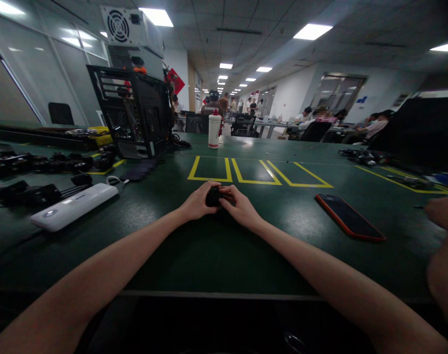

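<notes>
Both my hands meet over the green table [224, 260], near its middle. My left hand [198, 201] is wrapped around a small black object [213, 197], its thumb below and its fingers over the top. From the other side, my right hand [240, 204] pinches the object's right edge with thumb and fingers. Much of the object is covered by fingers, and its kind cannot be made out. Just beyond the hands lie yellow tape outlines [211, 179] on the tabletop.
An open black computer case [135, 113] with a power supply [131, 29] above it stands back left. Left are a white power strip [76, 206] and black cables. A white bottle [214, 130] stands behind; an orange-edged phone [349, 216] lies right, near another person's hand [445, 214].
</notes>
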Tool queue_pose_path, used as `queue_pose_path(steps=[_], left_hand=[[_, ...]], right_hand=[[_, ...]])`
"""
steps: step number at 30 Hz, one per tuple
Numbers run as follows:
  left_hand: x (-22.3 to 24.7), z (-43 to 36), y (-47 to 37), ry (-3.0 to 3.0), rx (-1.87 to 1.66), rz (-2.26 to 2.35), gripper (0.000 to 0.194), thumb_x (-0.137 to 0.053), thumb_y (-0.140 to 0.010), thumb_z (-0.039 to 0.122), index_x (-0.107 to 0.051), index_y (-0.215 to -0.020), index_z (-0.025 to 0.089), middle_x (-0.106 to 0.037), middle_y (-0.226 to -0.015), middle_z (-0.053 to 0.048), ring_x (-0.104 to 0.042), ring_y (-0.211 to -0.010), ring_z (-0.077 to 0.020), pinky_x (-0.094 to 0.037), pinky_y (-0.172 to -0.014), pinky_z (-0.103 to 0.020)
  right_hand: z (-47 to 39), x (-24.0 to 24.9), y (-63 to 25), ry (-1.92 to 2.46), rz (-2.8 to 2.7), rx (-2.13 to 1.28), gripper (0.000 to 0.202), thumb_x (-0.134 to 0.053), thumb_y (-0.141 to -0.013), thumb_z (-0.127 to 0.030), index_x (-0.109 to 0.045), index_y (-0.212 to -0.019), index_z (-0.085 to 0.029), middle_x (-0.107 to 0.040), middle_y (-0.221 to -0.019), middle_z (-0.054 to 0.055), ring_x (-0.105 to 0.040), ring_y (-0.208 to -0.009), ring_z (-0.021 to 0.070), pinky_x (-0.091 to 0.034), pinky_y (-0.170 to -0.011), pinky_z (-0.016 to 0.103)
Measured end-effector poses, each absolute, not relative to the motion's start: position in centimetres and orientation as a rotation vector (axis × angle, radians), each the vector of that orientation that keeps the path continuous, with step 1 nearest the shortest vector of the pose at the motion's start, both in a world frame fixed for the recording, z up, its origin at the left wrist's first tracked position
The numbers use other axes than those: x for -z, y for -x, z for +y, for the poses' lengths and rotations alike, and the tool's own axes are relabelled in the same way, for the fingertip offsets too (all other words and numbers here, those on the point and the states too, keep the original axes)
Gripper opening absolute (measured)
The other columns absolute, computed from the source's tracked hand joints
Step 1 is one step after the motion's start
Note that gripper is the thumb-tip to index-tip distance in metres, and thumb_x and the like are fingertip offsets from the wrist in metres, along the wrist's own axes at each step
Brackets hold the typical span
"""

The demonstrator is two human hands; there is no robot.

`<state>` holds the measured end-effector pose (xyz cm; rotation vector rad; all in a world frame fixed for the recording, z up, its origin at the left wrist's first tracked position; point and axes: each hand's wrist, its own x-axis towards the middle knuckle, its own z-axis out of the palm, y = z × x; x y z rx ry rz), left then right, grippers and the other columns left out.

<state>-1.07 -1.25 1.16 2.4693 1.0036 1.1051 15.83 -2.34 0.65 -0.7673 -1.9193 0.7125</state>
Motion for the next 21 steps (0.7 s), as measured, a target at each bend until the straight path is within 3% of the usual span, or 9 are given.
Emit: queue_pose_path(steps=[5,12,21], left_hand=[[-0.98,-1.12,1.12,-2.465,-1.104,0.99,0.059,-0.064,-0.06,0.021,-0.037,-0.113,0.02,-0.048,-0.113,-0.006,-0.048,-0.104,-0.0202,-0.037,-0.091,-0.036],[-1.25,-1.2,1.15,-2.465,-1.095,0.984,0.059,-0.063,-0.06,0.019,-0.038,-0.113,0.019,-0.048,-0.113,-0.007,-0.047,-0.106,-0.0206,-0.036,-0.092,-0.037],[-1.2,-1.11,1.14,-2.463,-1.088,0.976,0.058,-0.063,-0.061,0.021,-0.037,-0.113,0.02,-0.048,-0.113,-0.006,-0.048,-0.105,-0.0206,-0.037,-0.091,-0.037]], right_hand=[[-2.29,-0.64,-15.77,0.806,-1.943,-0.566,0.015,-0.048,-0.076,-0.017,-0.049,-0.09,-0.02,-0.052,-0.101,0.004,-0.051,-0.099,0.0161,-0.042,-0.088,0.035],[-2.48,-0.72,-15.77,0.802,-1.997,-0.462,0.039,-0.047,-0.071,-0.008,-0.045,-0.107,-0.021,-0.047,-0.106,0.006,-0.046,-0.102,0.0172,-0.041,-0.089,0.036],[-3.16,-1.2,-15.79,0.836,-2.02,-0.418,0.021,-0.046,-0.076,-0.017,-0.048,-0.097,-0.02,-0.049,-0.109,0.007,-0.047,-0.103,0.0184,-0.037,-0.09,0.038]])
